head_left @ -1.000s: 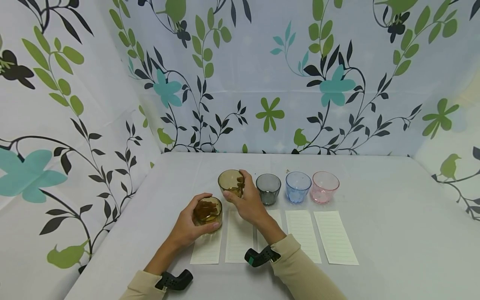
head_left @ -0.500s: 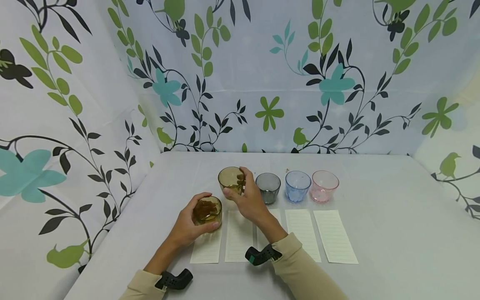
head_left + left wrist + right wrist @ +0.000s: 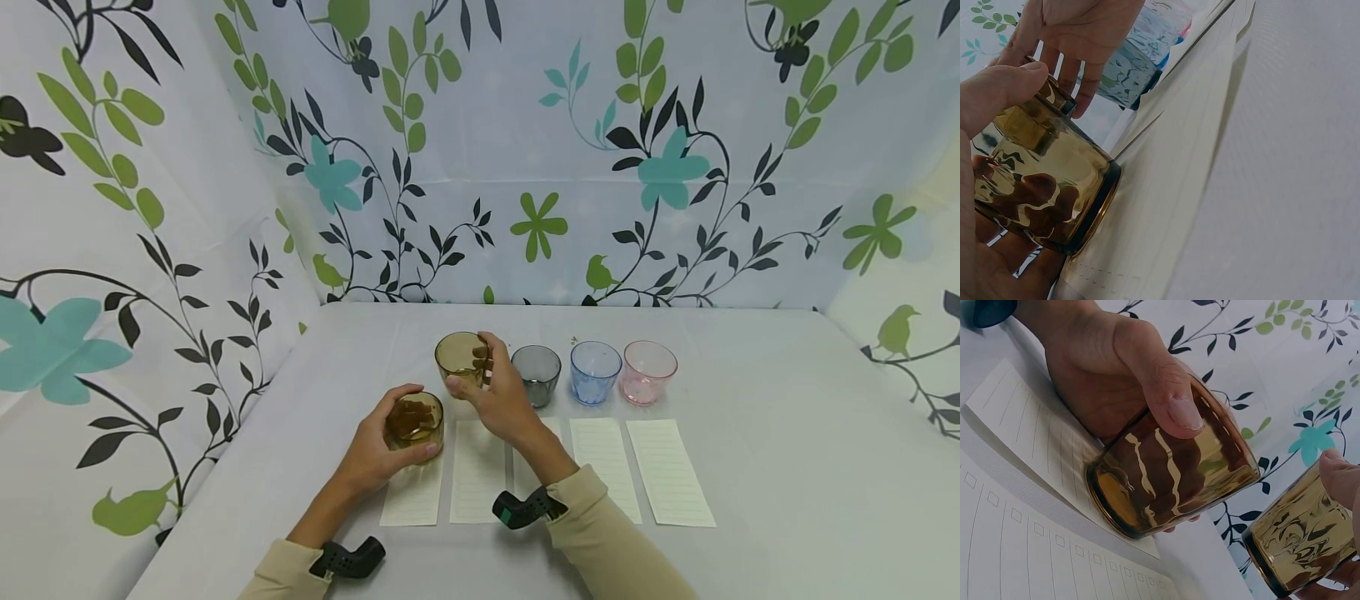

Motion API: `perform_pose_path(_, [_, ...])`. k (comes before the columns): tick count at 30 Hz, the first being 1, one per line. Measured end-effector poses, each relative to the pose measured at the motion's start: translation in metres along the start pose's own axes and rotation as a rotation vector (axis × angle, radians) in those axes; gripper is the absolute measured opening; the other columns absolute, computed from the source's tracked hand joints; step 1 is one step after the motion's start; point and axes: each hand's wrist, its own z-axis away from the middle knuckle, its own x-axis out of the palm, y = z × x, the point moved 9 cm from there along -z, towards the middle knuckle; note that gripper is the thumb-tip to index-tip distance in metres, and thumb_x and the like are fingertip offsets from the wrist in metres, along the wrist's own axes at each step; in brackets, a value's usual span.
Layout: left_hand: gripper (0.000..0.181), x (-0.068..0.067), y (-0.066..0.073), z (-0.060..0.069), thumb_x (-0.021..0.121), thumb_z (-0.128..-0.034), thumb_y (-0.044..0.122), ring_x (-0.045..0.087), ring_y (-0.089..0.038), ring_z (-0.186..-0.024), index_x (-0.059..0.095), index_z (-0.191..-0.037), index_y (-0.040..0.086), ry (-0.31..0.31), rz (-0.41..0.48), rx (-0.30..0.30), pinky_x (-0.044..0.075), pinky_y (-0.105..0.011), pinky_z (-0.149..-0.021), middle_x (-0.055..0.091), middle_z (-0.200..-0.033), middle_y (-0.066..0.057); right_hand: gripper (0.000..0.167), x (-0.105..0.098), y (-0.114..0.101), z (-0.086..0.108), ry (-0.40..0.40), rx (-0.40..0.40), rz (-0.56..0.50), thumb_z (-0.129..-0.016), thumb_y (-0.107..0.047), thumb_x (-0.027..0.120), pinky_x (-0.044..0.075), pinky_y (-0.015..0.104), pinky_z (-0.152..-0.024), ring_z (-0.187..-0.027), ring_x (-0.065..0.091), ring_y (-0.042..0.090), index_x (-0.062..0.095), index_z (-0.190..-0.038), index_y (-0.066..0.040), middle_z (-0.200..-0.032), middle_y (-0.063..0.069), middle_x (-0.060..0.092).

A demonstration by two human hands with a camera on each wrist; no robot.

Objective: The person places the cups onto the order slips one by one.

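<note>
My left hand (image 3: 367, 454) grips an amber glass (image 3: 416, 425), thumb on the near side and fingers around the far side. This glass stands upright at the top of the leftmost lined paper strip (image 3: 411, 500). My right hand (image 3: 498, 400) holds a second amber glass (image 3: 459, 357) a little farther back; whether its base touches the table I cannot tell. In the left wrist view the first amber glass (image 3: 1041, 181) sits on the paper, with my right hand (image 3: 1082, 31) behind. The right wrist view shows the second amber glass (image 3: 1304, 534) between thumb and fingers.
Right of my right hand stand a grey glass (image 3: 536, 377), a blue glass (image 3: 596, 375) and a pink glass (image 3: 648, 375) in a row. Several lined paper strips (image 3: 671, 475) lie side by side in front. Patterned cloth (image 3: 465, 233) hangs behind and left of the white table (image 3: 787, 417).
The amber glass in my right hand has shifted very slightly away, up in the head view. My left hand and its glass stay in place.
</note>
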Motion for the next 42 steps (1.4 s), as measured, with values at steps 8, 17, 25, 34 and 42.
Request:
perform_pose_path(8, [0.078, 0.001, 0.001, -0.002, 0.085, -0.0811, 0.022, 0.059, -0.027, -0.118, 0.045, -0.147, 0.028, -0.002, -0.010, -0.012, 0.049, -0.046, -0.100, 0.061, -0.130, -0.007, 0.081, -0.006, -0.004, 0.001, 0.010, -0.016, 0.018, -0.095, -0.029, 0.073, 0.044, 0.051, -0.104, -0.128, 0.051, 0.035, 0.025, -0.157, -0.010, -0.139, 0.021, 0.051])
perform_pose_path(17, [0.078, 0.000, 0.000, -0.001, 0.085, -0.0813, 0.022, 0.060, -0.027, -0.118, 0.044, -0.147, 0.028, -0.004, -0.006, -0.015, 0.049, -0.048, -0.101, 0.061, -0.130, -0.007, 0.080, -0.007, -0.010, 0.003, 0.002, -0.030, 0.016, -0.096, -0.027, 0.073, 0.044, 0.051, -0.105, -0.131, 0.049, 0.034, 0.025, -0.157, -0.007, -0.139, 0.021, 0.051])
perform_pose_path(25, [0.078, 0.000, 0.000, 0.000, 0.085, -0.0815, 0.021, 0.060, -0.028, -0.117, 0.044, -0.147, 0.028, -0.006, 0.002, -0.006, 0.049, -0.046, -0.100, 0.061, -0.129, -0.007, 0.079, -0.009, -0.014, 0.006, 0.004, -0.048, -0.002, -0.096, -0.025, 0.073, 0.043, 0.052, -0.104, -0.131, 0.048, 0.035, 0.026, -0.156, -0.004, -0.140, 0.021, 0.050])
perform_pose_path(34, [0.077, 0.001, 0.001, 0.001, 0.084, -0.0820, 0.019, 0.060, -0.029, -0.117, 0.044, -0.148, 0.026, -0.011, 0.011, -0.001, 0.050, -0.043, -0.100, 0.060, -0.130, -0.009, 0.079, -0.009, -0.014, 0.007, 0.008, -0.054, 0.009, -0.095, -0.025, 0.074, 0.044, 0.052, -0.105, -0.131, 0.049, 0.033, 0.028, -0.156, -0.006, -0.139, 0.019, 0.052])
perform_pose_path(42, [0.078, 0.000, 0.000, 0.001, 0.084, -0.0820, 0.020, 0.060, -0.029, -0.118, 0.043, -0.148, 0.027, -0.012, 0.003, 0.004, 0.050, -0.043, -0.100, 0.060, -0.130, -0.009, 0.078, -0.010, -0.012, 0.008, -0.001, -0.042, 0.000, -0.095, -0.025, 0.074, 0.045, 0.051, -0.104, -0.129, 0.050, 0.033, 0.029, -0.156, -0.008, -0.138, 0.019, 0.053])
